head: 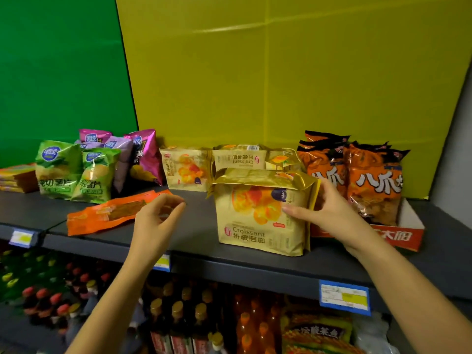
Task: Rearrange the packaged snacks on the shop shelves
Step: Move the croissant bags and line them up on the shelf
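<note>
Gold croissant bag (263, 213): upright at shelf (194, 233) front edge, label facing out. Our right hand (329, 213) pinches its side seam, likely squaring it. Our left hand (158, 215) loosely curled, empty, beside flat orange snack packet (109, 213).

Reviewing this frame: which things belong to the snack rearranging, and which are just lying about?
Part of the job: front croissant bag, gripped at its edge by the right hand; left hand, empty, by the flat orange packet; green crisp bags; orange snack bags.
Just there: bottles below; price tags.
</note>
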